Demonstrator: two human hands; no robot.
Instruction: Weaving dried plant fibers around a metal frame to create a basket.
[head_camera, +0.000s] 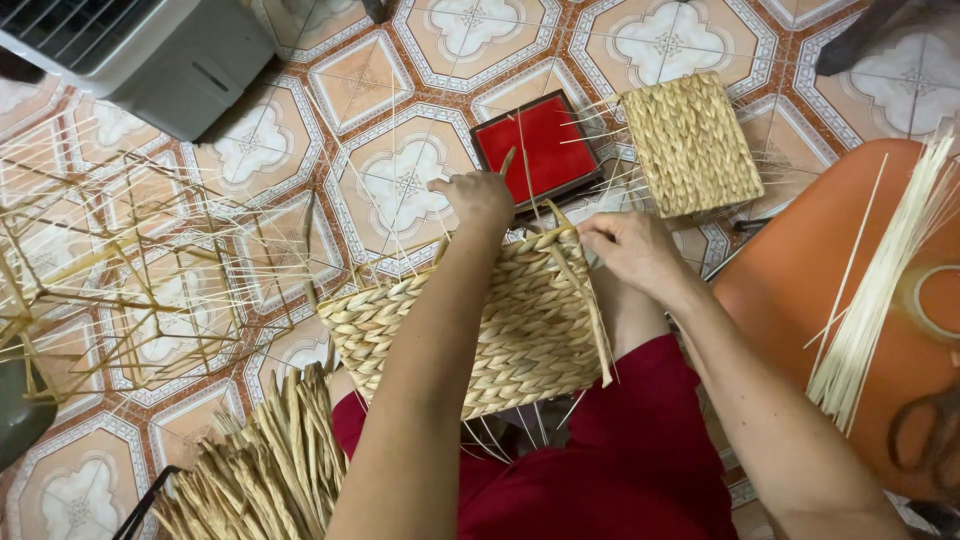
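A half-woven basket (500, 325) of plaited straw is held on the lap, over the red cloth (620, 470), near the middle of the scene. Its far rim is gripped by both hands. The left hand (480, 197) is closed in a fist at the far left part of the rim, its grip pressed together around a straw strand (507, 160) that stands up from it. The right hand (630, 250) is set at the far right corner of the rim, where a flat strand (575, 270) is pinched between thumb and fingers. Thin pale ribs stick out of the basket's edges.

A finished woven basket (690, 142) lies farther off on the tiled floor (400, 180), just beside a red square tray (545, 148). A bundle of loose straw (265, 470) is seen at the near left, and a sheaf of thin pale sticks (880, 290) rests on an orange seat (800, 290) to the right.
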